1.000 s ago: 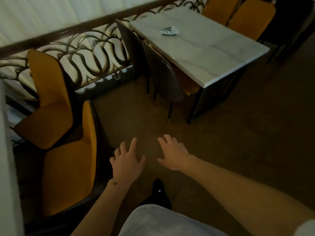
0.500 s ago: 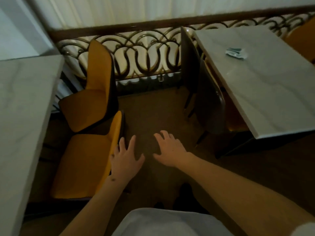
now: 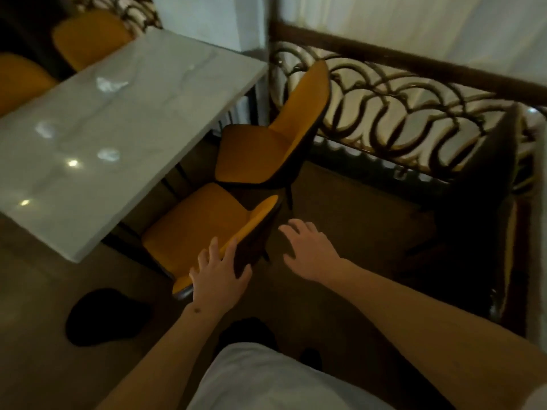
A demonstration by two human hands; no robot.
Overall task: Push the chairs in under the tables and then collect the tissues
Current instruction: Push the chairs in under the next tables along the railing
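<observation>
1. Marble-top table (image 3: 124,119), left side, runs from near-left to far-centre. Top carries three whitish blurred patches: one far (image 3: 109,83), one at left (image 3: 45,129), one mid (image 3: 108,154). Likely tissues, too blurred to confirm. The other bright spots look like light glare.
2. Ornate metal railing (image 3: 399,113) with dark wooden top rail, far right, pale curtain behind it.
3. Near orange chair (image 3: 195,229), dark shell back, at the table's right long edge. The seat is mostly out from under the top; only its left edge sits near the table rim.
4. Far orange chair (image 3: 266,149), same type, just beyond the near one, also pulled out, back close to the railing.
5. Two more orange chairs (image 3: 85,39) on the table's far-left side, partly hidden.
6. Dark chair back (image 3: 503,179) at right edge, detail lost in shadow.
7. Left hand (image 3: 219,273): fingers spread, laid over the near chair's top back edge, thumb on the dark outer side. Loose contact, not a closed grip.
8. Right hand (image 3: 310,250): open, fingers splayed, holds nothing, in the air just right of the same chair back, not touching.
</observation>
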